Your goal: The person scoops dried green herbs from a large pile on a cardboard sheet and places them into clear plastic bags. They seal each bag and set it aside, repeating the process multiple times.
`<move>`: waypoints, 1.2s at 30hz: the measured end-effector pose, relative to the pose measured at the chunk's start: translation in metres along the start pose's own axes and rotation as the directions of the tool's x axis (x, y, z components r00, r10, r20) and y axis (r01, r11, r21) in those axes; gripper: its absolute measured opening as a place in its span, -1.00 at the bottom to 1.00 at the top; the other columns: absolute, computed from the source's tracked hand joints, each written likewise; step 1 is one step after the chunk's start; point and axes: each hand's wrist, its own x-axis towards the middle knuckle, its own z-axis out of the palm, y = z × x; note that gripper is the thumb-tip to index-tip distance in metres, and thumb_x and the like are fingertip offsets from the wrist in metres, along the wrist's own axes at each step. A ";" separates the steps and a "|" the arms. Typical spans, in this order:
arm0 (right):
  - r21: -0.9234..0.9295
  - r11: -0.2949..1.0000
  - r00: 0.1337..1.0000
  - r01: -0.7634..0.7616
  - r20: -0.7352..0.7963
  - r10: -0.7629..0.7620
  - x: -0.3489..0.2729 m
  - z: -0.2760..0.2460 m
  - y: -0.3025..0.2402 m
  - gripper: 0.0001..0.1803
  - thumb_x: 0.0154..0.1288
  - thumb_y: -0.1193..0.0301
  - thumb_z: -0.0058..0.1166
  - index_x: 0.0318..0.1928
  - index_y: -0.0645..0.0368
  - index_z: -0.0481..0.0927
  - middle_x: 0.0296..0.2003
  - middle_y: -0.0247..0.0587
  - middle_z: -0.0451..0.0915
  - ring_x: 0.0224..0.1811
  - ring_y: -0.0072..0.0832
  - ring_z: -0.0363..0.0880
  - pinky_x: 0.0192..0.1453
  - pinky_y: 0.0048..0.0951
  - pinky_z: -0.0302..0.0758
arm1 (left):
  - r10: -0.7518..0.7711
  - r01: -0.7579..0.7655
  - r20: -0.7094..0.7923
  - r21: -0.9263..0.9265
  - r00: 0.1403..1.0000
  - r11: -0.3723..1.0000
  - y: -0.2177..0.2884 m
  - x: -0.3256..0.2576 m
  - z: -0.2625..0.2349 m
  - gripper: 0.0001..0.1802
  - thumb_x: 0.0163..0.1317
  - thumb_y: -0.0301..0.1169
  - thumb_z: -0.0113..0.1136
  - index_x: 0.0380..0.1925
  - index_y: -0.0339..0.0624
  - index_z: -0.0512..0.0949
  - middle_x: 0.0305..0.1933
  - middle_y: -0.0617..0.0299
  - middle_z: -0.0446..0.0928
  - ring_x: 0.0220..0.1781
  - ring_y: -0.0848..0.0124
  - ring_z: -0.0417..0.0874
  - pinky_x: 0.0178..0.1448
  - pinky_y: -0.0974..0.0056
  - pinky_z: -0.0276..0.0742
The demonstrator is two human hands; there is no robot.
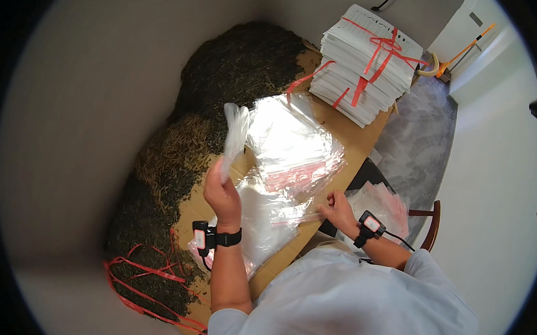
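Observation:
My left hand (223, 196) is raised, its fingers closed on a clear plastic bag (237, 130) that stands up above them, bunched and slightly blurred. Lower and to the right, my right hand (341, 215) has curled fingers, thumb and forefinger pinching the corner of a clear zip bag (294, 214) with a thin red line. Beyond the hands a shiny pile of clear bags (288, 136) with red strips lies on cardboard. More loose clear bags (256, 222) spread under and between my wrists.
Dark dried plant strips (234, 67) are heaped along the wall on cardboard (344, 128). Red ribbon (147, 271) lies tangled at left. Tied stacks of printed paper (366, 61) stand at the far right. More bags (381, 207) lie beside my right wrist, near a wooden chair (431, 226).

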 end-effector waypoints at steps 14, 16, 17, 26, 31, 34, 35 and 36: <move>0.702 0.594 0.911 -0.393 0.210 0.355 0.000 0.003 0.005 -0.64 0.12 0.55 0.16 -0.08 0.19 0.35 -0.32 -0.32 0.41 -0.39 -0.53 0.45 -0.32 -0.52 0.50 | 0.192 -0.373 0.704 0.112 0.684 0.921 0.028 -0.129 0.047 -0.65 -0.04 -0.53 0.12 -0.16 -0.32 0.49 -0.03 -0.05 0.48 0.06 0.00 0.48 0.08 0.03 0.40; 0.760 0.440 0.868 -0.478 0.330 0.372 0.003 -0.002 -0.004 -0.61 0.17 0.58 0.09 0.00 0.13 0.30 -0.29 -0.30 0.43 -0.39 -0.52 0.48 -0.32 -0.53 0.53 | 0.220 -0.413 0.688 0.128 0.692 0.902 0.034 -0.128 0.046 -0.67 -0.01 -0.50 0.11 -0.17 -0.31 0.49 0.00 -0.05 0.46 0.07 -0.01 0.45 0.08 0.02 0.37; 0.778 0.354 0.840 -0.518 0.387 0.380 0.004 -0.006 -0.009 -0.60 0.17 0.58 0.08 0.01 0.13 0.29 -0.29 -0.29 0.44 -0.39 -0.51 0.48 -0.32 -0.52 0.53 | 0.218 -0.400 0.687 0.115 0.693 0.909 0.037 -0.127 0.046 -0.67 0.00 -0.49 0.11 -0.16 -0.31 0.50 -0.02 -0.05 0.47 0.05 0.00 0.46 0.07 0.03 0.39; 0.789 0.589 0.982 -0.173 0.091 0.166 0.034 -0.047 -0.020 -0.71 0.28 0.39 0.06 -0.04 0.22 0.39 -0.36 -0.28 0.49 -0.39 -0.59 0.52 -0.30 -0.60 0.51 | -0.227 0.404 0.796 -0.024 0.561 0.914 0.038 -0.034 -0.015 -0.76 0.25 -0.40 0.06 -0.15 -0.26 0.58 -0.26 0.09 0.62 -0.17 0.29 0.63 -0.01 0.26 0.50; -0.149 0.791 0.762 0.594 -0.211 -0.612 0.067 -0.035 -0.034 -0.54 0.04 0.40 0.21 -0.02 0.26 0.45 -0.10 -0.06 0.47 0.00 -0.18 0.44 0.12 -0.27 0.40 | -0.402 0.533 0.492 -0.157 0.772 0.831 0.028 0.066 -0.074 -0.80 0.33 -0.42 0.00 -0.17 -0.30 0.53 -0.36 0.22 0.58 -0.36 0.50 0.55 -0.21 0.40 0.42; -0.239 0.668 0.691 0.704 0.014 -0.723 0.085 -0.005 -0.054 -0.28 -0.08 0.27 0.31 0.14 0.21 0.39 0.16 0.05 0.34 0.23 -0.03 0.27 0.30 -0.15 0.25 | -0.403 0.477 0.318 -0.201 0.858 0.856 0.029 0.099 -0.086 -0.80 0.33 -0.41 0.02 -0.18 -0.30 0.54 -0.35 0.27 0.55 -0.34 0.52 0.52 -0.21 0.40 0.41; -0.301 0.645 0.692 0.702 0.076 -0.718 0.090 0.003 -0.058 -0.26 -0.09 0.25 0.31 0.16 0.19 0.38 0.16 0.04 0.34 0.24 -0.04 0.26 0.30 -0.14 0.24 | -0.355 0.385 0.200 -0.132 0.913 0.914 0.028 0.104 -0.081 -0.80 0.33 -0.42 0.02 -0.18 -0.32 0.53 -0.34 0.25 0.56 -0.33 0.50 0.51 -0.20 0.39 0.42; -0.336 0.615 0.679 0.714 0.115 -0.725 0.095 0.010 -0.059 -0.24 -0.09 0.24 0.32 0.18 0.17 0.37 0.17 0.03 0.33 0.25 -0.04 0.26 0.31 -0.13 0.23 | -0.288 0.293 0.084 -0.050 0.954 0.955 0.026 0.110 -0.072 -0.80 0.33 -0.43 0.02 -0.19 -0.35 0.52 -0.32 0.23 0.56 -0.32 0.49 0.51 -0.18 0.38 0.42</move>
